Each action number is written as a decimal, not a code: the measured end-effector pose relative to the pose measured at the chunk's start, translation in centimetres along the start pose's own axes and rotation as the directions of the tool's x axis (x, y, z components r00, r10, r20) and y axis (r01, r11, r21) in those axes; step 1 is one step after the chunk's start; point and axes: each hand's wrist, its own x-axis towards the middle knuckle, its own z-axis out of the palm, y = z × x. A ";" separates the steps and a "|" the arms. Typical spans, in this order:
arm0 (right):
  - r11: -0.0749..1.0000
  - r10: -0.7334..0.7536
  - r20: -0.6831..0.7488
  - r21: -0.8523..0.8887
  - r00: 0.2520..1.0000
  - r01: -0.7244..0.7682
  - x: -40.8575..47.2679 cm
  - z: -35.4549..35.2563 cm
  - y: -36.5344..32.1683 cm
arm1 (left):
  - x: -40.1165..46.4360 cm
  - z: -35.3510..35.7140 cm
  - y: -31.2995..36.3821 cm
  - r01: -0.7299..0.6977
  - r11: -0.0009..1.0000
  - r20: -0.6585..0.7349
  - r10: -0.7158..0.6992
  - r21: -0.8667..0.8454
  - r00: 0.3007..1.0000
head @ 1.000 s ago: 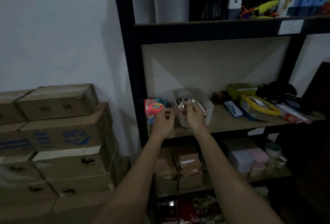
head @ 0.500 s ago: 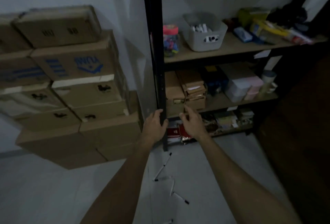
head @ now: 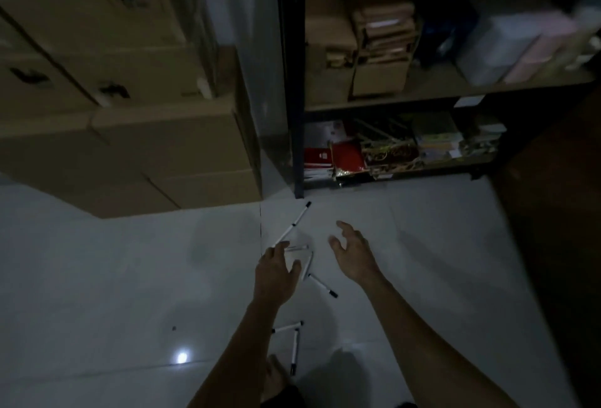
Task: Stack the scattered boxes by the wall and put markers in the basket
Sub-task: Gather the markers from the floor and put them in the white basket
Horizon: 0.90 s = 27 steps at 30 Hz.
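Reaching down toward markers scattered on the pale floor (head: 97,277) in front of the black shelf post (head: 289,82). Left hand (head: 276,274) low over the middle cluster, fingers spread and released, nothing grasped yet; fingertips just at the near end of the long marker (head: 294,222) that points toward the post. Right hand (head: 353,253) likewise unclenched and empty, hovering beside the cluster, apart from any marker.

Markers in three loose groups: the long one by the post; two or three pale ones (head: 305,259) under and just beside the left hand, with another (head: 322,285) angling off toward the right; a pair (head: 294,339) nearer the feet, meeting at a corner. Basket out of view here, so a lift back up to the shelf probably needed afterwards.

Best done, judging from the layout: sweep the middle cluster together with the left hand first, roll them parallel, then pinch as a bundle rather than one at a time. Right hand free for the long marker by the post. Near pair last, before straightening. Smooth tile and round barrels: likely to roll, so press down before closing. Dim light; worth checking for strays against the cardboard boxes (head: 146,147), already stacked by the wall.
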 end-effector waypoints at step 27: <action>0.933 0.008 -0.094 -0.357 0.996 -0.041 20.9 30.8 34.7 | 1.1 42.5 -34.2 0.226 0.909 -0.101 -0.203 0.349 0.974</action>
